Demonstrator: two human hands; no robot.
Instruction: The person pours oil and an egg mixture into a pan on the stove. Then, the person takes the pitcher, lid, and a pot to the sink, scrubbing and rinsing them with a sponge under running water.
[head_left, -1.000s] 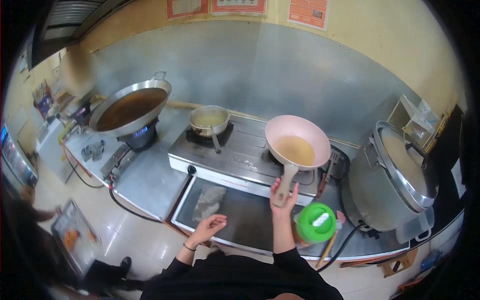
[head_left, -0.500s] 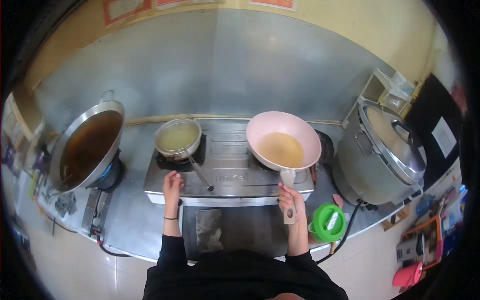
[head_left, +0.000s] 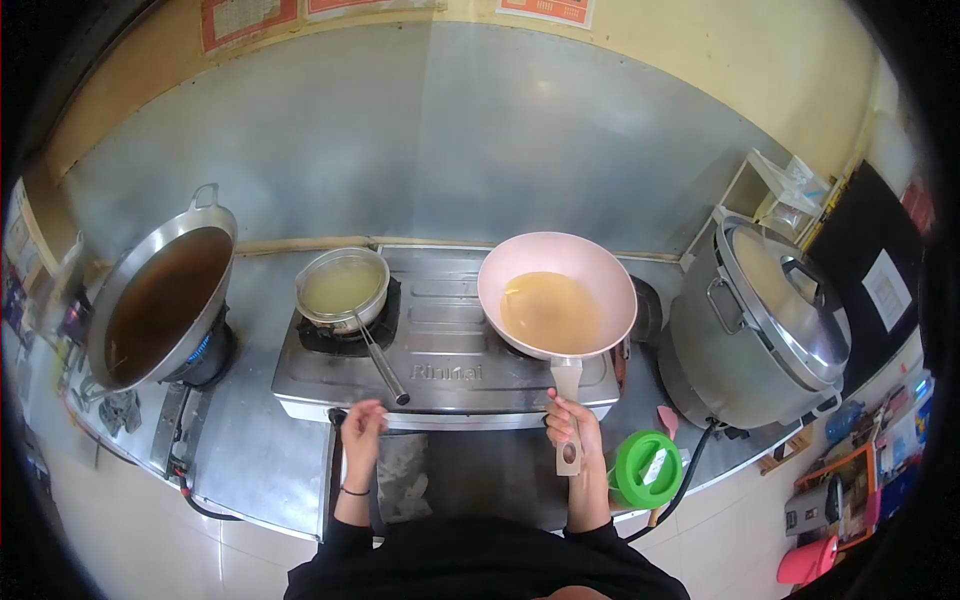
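Over the right side of the steel stove [head_left: 440,340], the pink pan [head_left: 550,256] sits with its bowl directly ahead of the right hand [head_left: 578,427], its long pale handle [head_left: 566,379] running back towards the person. That hand is closed around the handle, fingers wrapped across it from the right and palm beside it, while the holed end juts out on the near side of the grip. A shallow pool of yellowish-brown liquid [head_left: 550,314] covers the bottom of the pan, leaving the pink walls bare above it.

Before the front left of the stove, the left hand [head_left: 363,432] is raised with its fingers loosely bent, and nothing can be seen in it. It is close to a black knob [head_left: 338,415]; whether it touches the knob, I cannot tell. Beyond it, a small metal pot [head_left: 345,324] of pale greenish liquid stands on the left burner, with a metal handle [head_left: 384,370] slanting towards the person.

Just right of the right wrist stands a container with a green lid [head_left: 645,470]. A big lidded metal pot [head_left: 703,340] is farther right, and well to the left a wide wok [head_left: 205,318] of dark brown liquid rests over a blue flame [head_left: 200,348]
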